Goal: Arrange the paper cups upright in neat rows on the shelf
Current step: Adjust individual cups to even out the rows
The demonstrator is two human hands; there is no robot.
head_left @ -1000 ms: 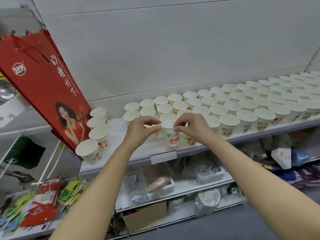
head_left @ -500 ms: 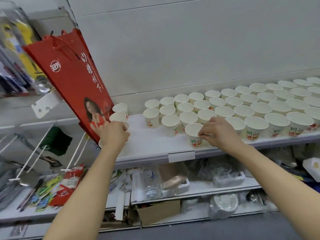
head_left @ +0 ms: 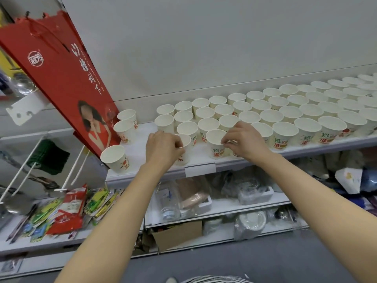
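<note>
Several white paper cups with red print stand upright in rows along the white shelf. My left hand grips one cup by its rim near the shelf's front edge. Just right of it stands another front cup, and my right hand pinches its right rim. Three loose cups stand apart at the shelf's left end: one at the front corner, two further back.
A red paper gift bag leans over the shelf's left end. Below are shelves with plastic-wrapped goods, a cardboard box and colourful packets. White hooks with a green scourer hang at left.
My left hand came back from the loose cups by the red bag, now holding a cup beside the front row. My right hand stayed at the front cup's rim.
</note>
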